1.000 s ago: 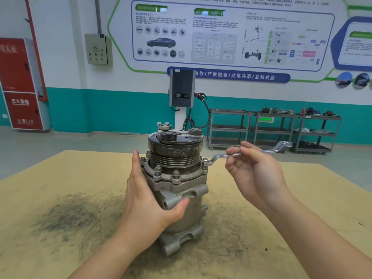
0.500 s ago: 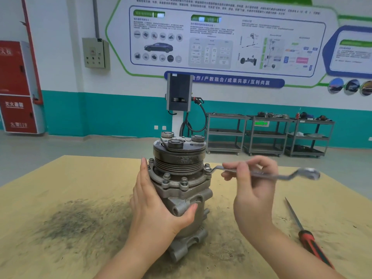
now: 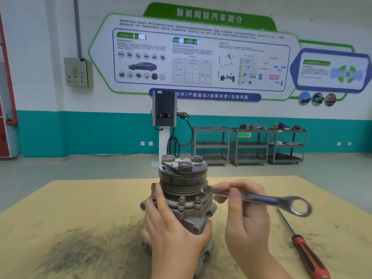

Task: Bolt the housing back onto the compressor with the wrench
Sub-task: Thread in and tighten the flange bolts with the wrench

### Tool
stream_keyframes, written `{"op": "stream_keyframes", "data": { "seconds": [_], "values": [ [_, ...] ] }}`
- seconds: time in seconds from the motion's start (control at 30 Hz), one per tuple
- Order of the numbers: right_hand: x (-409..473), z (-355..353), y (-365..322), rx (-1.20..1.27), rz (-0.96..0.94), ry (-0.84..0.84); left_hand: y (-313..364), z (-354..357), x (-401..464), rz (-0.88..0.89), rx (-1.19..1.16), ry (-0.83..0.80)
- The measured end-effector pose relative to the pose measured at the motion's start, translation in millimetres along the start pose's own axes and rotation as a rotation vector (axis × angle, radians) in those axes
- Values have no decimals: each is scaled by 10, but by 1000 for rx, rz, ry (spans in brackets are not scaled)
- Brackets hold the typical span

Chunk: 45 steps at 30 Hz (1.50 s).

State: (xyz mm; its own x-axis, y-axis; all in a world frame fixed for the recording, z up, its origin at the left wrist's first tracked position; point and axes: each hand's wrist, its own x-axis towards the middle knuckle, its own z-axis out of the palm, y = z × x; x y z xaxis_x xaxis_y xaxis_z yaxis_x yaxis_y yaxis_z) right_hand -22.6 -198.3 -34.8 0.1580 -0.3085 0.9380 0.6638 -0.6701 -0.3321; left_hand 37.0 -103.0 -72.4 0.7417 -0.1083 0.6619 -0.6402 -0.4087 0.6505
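two hands: both were on the job, one on the compressor body and one on the wrench.
left hand [image 3: 171,228]: wrapped round the near-left side of the compressor, fingers reaching up to the flange and thumb curled across the front of the casting.
right hand [image 3: 244,216]: clamped on the wrench shank, fingers folded over it from the far side and thumb at the near side.
wrench [image 3: 261,199]: a double ring spanner lying nearly level, its left ring at the right edge of the flange, its right ring hanging free in the air to the right of the hand; whether the left ring sat fully over a bolt head could not be told, and the tool was blurred.
compressor [image 3: 187,198]: stood upright in the near middle of the table, pulley end up.
housing [image 3: 201,207]: the flanged grey casting under the grooved pulley, with bolt heads standing up round its rim.
bolts [image 3: 182,200]: two showed at the near edge of the flange between the hands.
table [image 3: 80,208]: tan top with a dark, grimy smear at near left.
screwdriver [image 3: 306,252]: red and black handle, lay on the table at near right, shaft pointing far-left, apart from both hands.
carts [image 3: 249,146]: grey shelf carts stood against the far teal-banded wall.
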Motion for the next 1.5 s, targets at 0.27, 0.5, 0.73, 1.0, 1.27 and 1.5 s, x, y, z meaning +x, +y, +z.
{"op": "stream_keyframes", "data": {
  "seconds": [0.27, 0.5, 0.73, 1.0, 1.27, 1.5],
  "values": [
    [156, -251, 66, 355, 510, 273, 346, 0, -236, -56, 122, 87],
    [289, -372, 216, 559, 787, 245, 162, -216, -15, -243, 206, -48],
    [138, -320, 270, 399, 560, 277, -97, -460, 397, -231, -137, -208],
    [-130, -132, 85, -63, -62, -46, -303, -386, 450, -188, -494, -457],
    [-79, -123, -15, -107, -116, -142, -361, -364, 460, -157, -525, -463],
    [184, -258, 17, 468, 582, 250, -519, -355, 612, -187, -595, -494]
  ]
}}
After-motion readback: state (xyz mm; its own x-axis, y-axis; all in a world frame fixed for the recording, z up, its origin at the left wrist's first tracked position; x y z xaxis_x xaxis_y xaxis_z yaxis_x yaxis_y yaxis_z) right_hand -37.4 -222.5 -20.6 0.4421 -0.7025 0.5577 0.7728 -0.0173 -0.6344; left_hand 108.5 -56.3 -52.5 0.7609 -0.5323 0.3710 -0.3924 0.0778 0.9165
